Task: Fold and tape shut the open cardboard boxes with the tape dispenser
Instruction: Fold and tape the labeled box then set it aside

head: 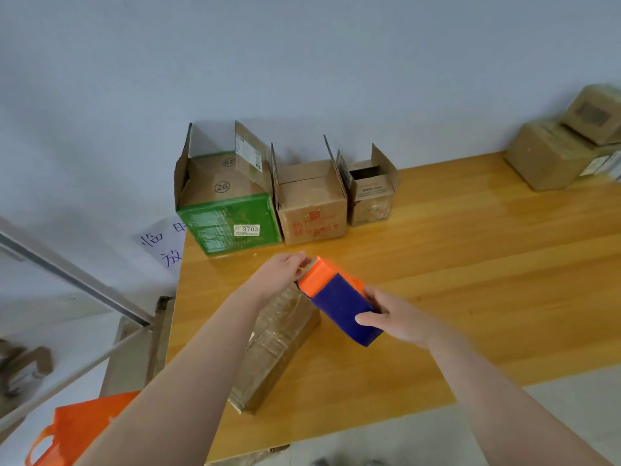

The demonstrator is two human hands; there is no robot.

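Now the right hand (pixel 396 317) grips the blue tape dispenser (pixel 339 302) with its orange top, and the left hand (pixel 285 270) pinches the tip, over a taped box (pixel 279 344)

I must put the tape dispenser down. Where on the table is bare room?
Free: the wide bare table to the right of the right hand, between the small open box and the stacked boxes. Crowded: the left side, where the taped box lies at the near edge and the green box and brown box stand by the wall.
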